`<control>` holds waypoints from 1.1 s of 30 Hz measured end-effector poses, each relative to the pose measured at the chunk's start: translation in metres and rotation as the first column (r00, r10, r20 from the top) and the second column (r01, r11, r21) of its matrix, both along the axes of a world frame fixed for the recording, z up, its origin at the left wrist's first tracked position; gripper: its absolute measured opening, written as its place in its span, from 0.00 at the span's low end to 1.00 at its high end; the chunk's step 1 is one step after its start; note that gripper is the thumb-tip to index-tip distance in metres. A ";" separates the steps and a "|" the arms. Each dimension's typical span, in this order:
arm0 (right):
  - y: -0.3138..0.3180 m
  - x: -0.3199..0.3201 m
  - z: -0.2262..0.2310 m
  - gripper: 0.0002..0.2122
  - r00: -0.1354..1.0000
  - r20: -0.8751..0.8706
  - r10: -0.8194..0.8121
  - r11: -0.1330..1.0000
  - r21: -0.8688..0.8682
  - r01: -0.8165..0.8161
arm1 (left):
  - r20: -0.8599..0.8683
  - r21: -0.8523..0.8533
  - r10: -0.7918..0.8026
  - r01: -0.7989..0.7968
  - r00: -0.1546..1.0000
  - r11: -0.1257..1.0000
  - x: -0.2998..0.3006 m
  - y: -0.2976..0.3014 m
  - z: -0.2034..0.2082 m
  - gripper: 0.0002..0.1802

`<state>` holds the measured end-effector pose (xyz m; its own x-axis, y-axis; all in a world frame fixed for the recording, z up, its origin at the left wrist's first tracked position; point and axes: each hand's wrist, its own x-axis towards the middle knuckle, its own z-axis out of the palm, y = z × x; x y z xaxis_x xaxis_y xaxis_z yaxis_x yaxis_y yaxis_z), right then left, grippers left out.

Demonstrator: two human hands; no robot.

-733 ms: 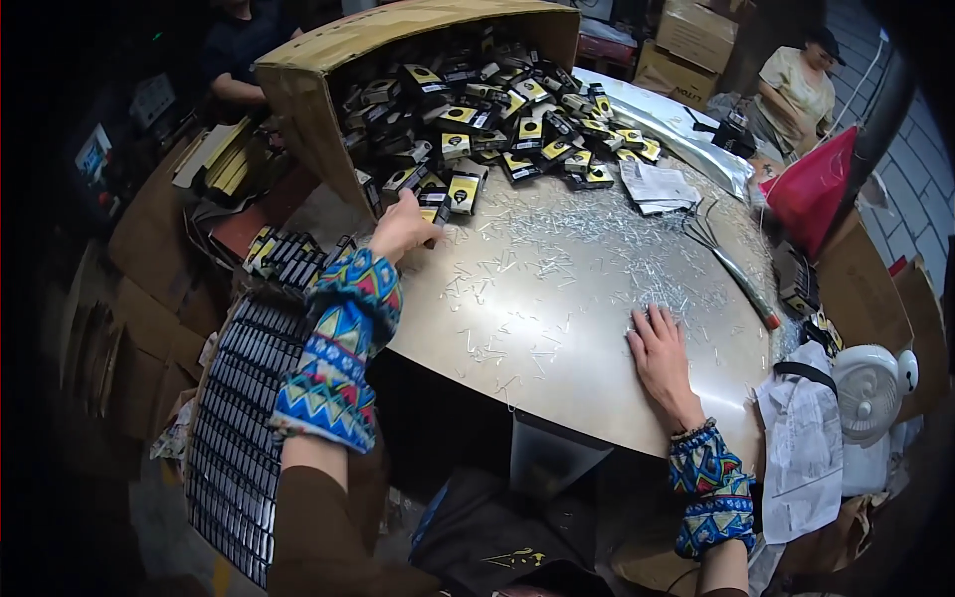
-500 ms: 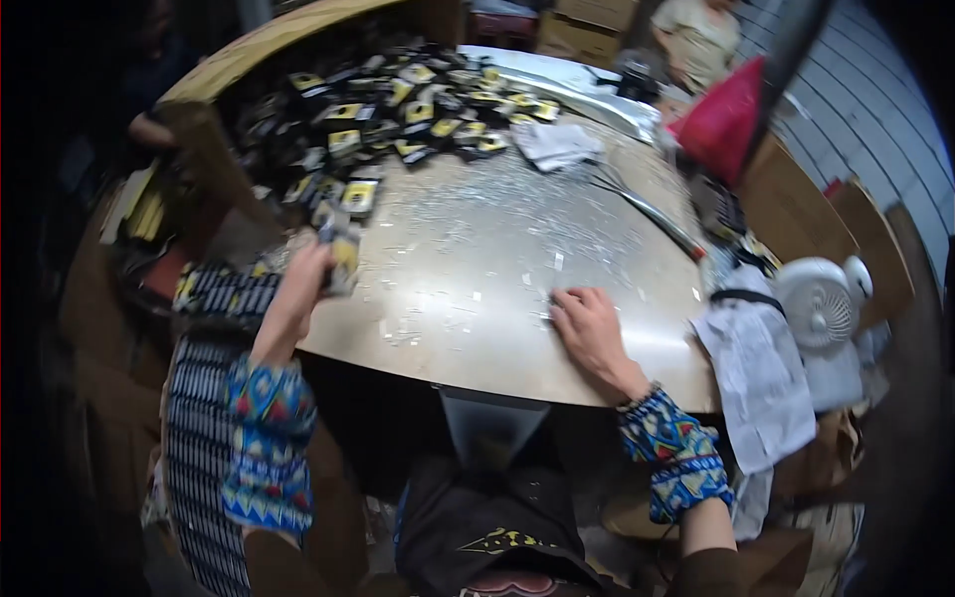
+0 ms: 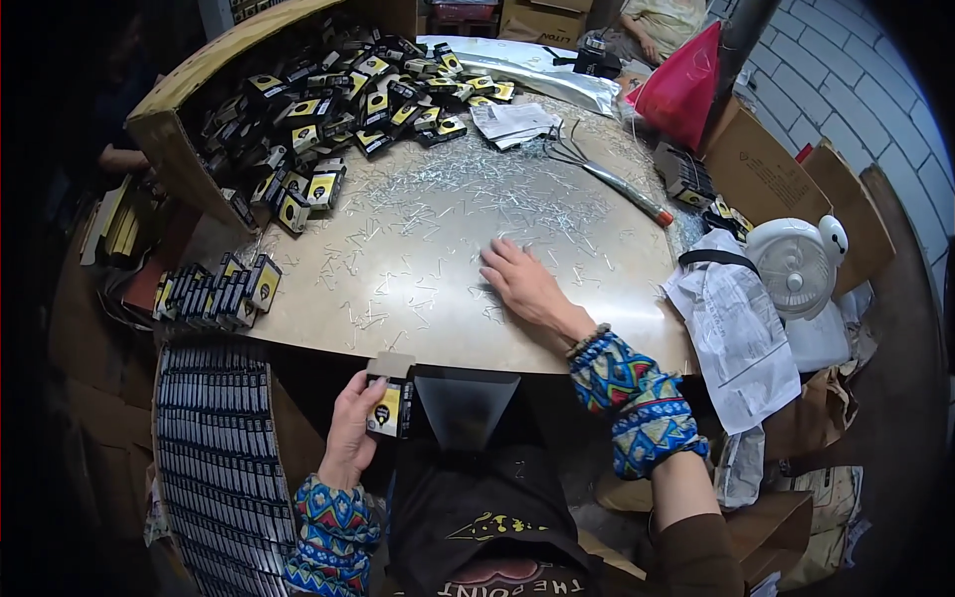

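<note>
My left hand (image 3: 348, 428) grips a small black-and-yellow cardboard box (image 3: 389, 406) just off the table's front edge, thumb across its face. The box's top flap stands up. My right hand (image 3: 532, 289) rests palm down on the pale tabletop (image 3: 468, 323), fingers stretched out and slightly bent, with nothing visible in them. Around and beyond its fingertips lie scattered thin metal pins (image 3: 497, 189), some of them bent. Whether any lie under the palm is hidden. A short row of similar boxes (image 3: 214, 291) stands at the table's left corner.
A heap of boxes (image 3: 373, 104) fills the far left against a wooden board (image 3: 174, 149). White papers (image 3: 512, 122) and a pronged tool (image 3: 622, 189) lie farther back. At right stand a white fan (image 3: 796, 264) and cartons (image 3: 771, 164). Packed boxes (image 3: 214, 438) fill a carton below left.
My left hand has come from the left of the table toward me and now holds the box at the front edge. My right hand has shifted left and farther in over the pins.
</note>
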<state>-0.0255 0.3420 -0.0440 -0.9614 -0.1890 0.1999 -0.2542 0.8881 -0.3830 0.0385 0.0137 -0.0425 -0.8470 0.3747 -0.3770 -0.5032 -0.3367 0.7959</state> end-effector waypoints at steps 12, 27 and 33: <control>-0.013 -0.004 0.001 0.20 0.997 -0.049 -0.059 0.950 -0.310 0.041 | 0.248 -0.424 -0.134 0.232 0.959 0.876 0.066 -0.017 -0.105 0.15; -0.130 0.116 0.049 0.19 0.996 0.075 0.044 0.999 0.013 -0.045 | 0.306 -0.173 0.016 0.040 0.952 0.984 0.116 0.033 -0.098 0.08; -0.106 0.125 0.043 0.13 0.999 0.016 -0.028 0.927 -0.373 0.032 | 0.154 -0.281 -0.180 0.217 0.972 0.935 0.125 0.030 -0.090 0.21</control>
<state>0.1000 0.2358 -0.0014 -0.9679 -0.0740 0.2401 -0.2239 0.6875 -0.6908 0.1630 0.0442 -0.1322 -0.7065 0.3870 -0.5925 -0.6363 0.0192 0.7712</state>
